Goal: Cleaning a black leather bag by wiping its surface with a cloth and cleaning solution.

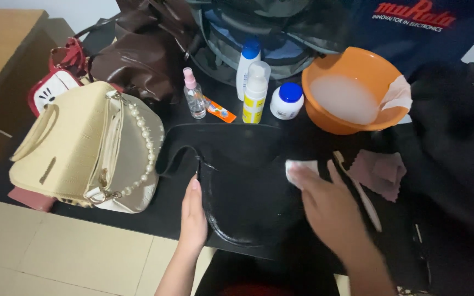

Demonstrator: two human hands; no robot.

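Pinning the flat black leather bag [248, 186] mid-frame, left hand [193, 216] lies open; right hand [330, 205] presses a white wipe [298, 169]; a wide stroke could tip the orange plastic bowl [352, 66] upper right.

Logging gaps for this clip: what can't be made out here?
- Head view: right hand is motion-blurred; its grip on the white wipe is unclear.
- Black bag: lower edge hidden by the forearms.
- Orange bowl: cloudy contents unidentifiable.
- Toothbrush: head partly hidden by the right hand.

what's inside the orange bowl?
The orange bowl holds cloudy white liquid; a pale cloth hangs over its right rim. The liquid hides the bottom, so anything sunk there cannot be seen.
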